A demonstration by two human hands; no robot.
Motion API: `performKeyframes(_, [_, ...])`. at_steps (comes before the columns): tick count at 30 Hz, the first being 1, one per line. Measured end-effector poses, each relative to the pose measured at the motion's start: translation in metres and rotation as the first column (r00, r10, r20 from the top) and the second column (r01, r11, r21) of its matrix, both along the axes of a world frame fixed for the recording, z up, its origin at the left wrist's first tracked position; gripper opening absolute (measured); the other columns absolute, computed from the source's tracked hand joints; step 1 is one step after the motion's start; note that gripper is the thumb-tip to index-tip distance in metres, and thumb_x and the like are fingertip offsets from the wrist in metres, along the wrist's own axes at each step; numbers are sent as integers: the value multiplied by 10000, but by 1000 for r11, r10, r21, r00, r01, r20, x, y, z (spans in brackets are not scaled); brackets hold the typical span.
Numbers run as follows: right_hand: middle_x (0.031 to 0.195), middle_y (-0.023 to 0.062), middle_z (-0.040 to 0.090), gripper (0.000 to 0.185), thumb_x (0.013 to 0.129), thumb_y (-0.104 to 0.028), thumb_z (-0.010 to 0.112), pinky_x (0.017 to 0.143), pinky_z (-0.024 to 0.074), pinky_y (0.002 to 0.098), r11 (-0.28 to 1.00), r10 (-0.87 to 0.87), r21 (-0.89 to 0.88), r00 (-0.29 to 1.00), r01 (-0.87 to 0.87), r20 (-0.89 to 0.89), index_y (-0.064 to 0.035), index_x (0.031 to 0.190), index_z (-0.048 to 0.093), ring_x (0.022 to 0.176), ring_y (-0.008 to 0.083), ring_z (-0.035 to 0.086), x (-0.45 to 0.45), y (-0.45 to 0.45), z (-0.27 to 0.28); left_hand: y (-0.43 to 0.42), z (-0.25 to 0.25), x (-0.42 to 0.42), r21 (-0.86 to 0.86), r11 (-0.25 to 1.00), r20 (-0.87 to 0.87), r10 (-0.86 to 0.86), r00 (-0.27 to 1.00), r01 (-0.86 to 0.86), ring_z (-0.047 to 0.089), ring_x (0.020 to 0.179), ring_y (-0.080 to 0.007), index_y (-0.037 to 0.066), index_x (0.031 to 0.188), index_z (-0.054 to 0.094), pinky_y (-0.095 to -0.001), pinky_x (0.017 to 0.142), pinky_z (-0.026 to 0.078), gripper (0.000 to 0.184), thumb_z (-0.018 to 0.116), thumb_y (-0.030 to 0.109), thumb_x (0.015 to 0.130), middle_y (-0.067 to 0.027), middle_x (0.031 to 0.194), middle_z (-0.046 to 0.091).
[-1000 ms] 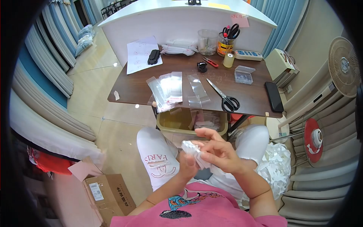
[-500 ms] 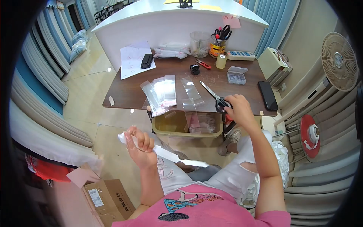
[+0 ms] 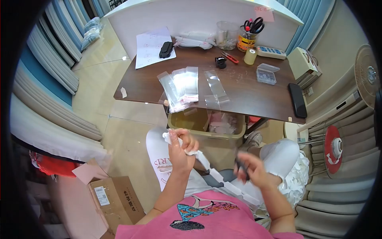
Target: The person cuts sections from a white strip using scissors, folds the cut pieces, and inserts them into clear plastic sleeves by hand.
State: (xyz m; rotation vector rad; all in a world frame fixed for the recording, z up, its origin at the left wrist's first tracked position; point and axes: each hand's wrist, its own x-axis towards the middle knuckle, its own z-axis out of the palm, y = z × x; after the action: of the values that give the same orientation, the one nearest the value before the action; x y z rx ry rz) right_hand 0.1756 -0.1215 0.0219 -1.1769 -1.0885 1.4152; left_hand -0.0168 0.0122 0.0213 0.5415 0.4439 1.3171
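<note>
My left hand (image 3: 181, 153) is closed around one end of a folded white strip (image 3: 216, 175), above my left thigh. From there the strip hangs in zigzag segments across my lap towards the lower right. My right hand (image 3: 251, 169), blurred by motion, grips the black-handled scissors (image 3: 242, 167) over my lap, to the right of the strip. The scissors' blades are too blurred to make out. Clear plastic bags (image 3: 183, 87) lie in a fanned pile near the desk's front edge, with more clear film (image 3: 216, 85) beside them.
The brown desk (image 3: 258, 97) carries a phone (image 3: 297, 100), small clear box (image 3: 266, 74), tape roll (image 3: 250, 56), red snips (image 3: 230, 57) and paper (image 3: 149, 47). Below it stands a bin (image 3: 187, 129). White strips (image 3: 296, 179) are heaped at right, a cardboard box (image 3: 119, 199) at lower left.
My right hand has picked up the scissors from the desk and brought them down over my lap. My left hand still holds the strip, now nearer the middle. The view has shifted.
</note>
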Motion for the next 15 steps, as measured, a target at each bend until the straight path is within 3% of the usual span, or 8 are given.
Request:
performKeyframes(1, [842,98,572,460,779,-33,541,518,456,219,998,64,3,993,-64,-101,-13,1209,379,636,128,565,-14,-16,-7,0,0,1,30,999,21,32,999,-32,290,478,-91,96,877,522,-247,523,348,336,333,372,913,19,538,252])
performKeyframes(2, [883,82,573,457,788,-59,548,591,461,223,992,125,14,972,-124,-200,-15,1211,381,731,122,572,-29,-28,-12,-1,-2,-2,-13,1000,52,6,999,-5,414,602,-140,92,907,509,-303,740,389,342,329,382,909,-5,590,358])
performKeyframes(3, [898,80,564,468,788,-69,558,615,452,228,984,176,43,971,-171,-160,-19,1215,372,740,119,563,-41,-36,-17,-1,0,-3,-13,1000,41,6,999,-5,414,602,-140,92,907,509,-303,740,389,342,329,382,909,-5,590,358])
performKeyframes(5, [926,70,528,491,792,-109,578,650,428,226,968,245,-6,949,-251,-197,-31,1221,353,756,107,527,-53,-43,-19,-1,2,-1,-25,991,10,131,991,-130,520,872,-257,60,968,457,-358,904,351,378,296,397,910,-90,763,516])
performKeyframes(8, [919,71,509,508,791,-117,581,663,416,221,978,154,-97,951,-186,-267,-36,1229,336,757,110,508,-66,-43,-25,-2,4,0,81,984,61,153,986,-158,443,1093,-312,54,996,433,-390,1003,270,399,290,414,903,-151,968,541])
performKeyframes(12, [900,97,500,545,773,-120,586,613,424,223,996,12,-81,917,-48,-399,-32,1238,316,725,128,499,-83,-35,-25,-5,7,9,138,961,-46,247,968,-239,396,1150,-293,62,1031,399,-385,1035,244,418,290,439,888,-172,1074,501])
performKeyframes(14, [919,115,492,550,788,-145,572,601,437,230,989,70,145,942,-23,-328,-49,1255,296,715,147,500,-90,-29,-35,-7,7,13,175,938,-76,317,945,-301,388,1152,-298,58,1061,371,-389,1030,249,431,287,443,887,-185,1135,460])
performKeyframes(15, [951,130,486,602,778,-201,600,626,446,250,988,111,134,951,-74,-290,-80,1274,280,746,160,504,-92,-26,-37,-8,6,14,196,938,-48,300,953,-285,376,1165,-303,67,1082,360,-390,1042,224,434,304,448,881,-193,1164,436])
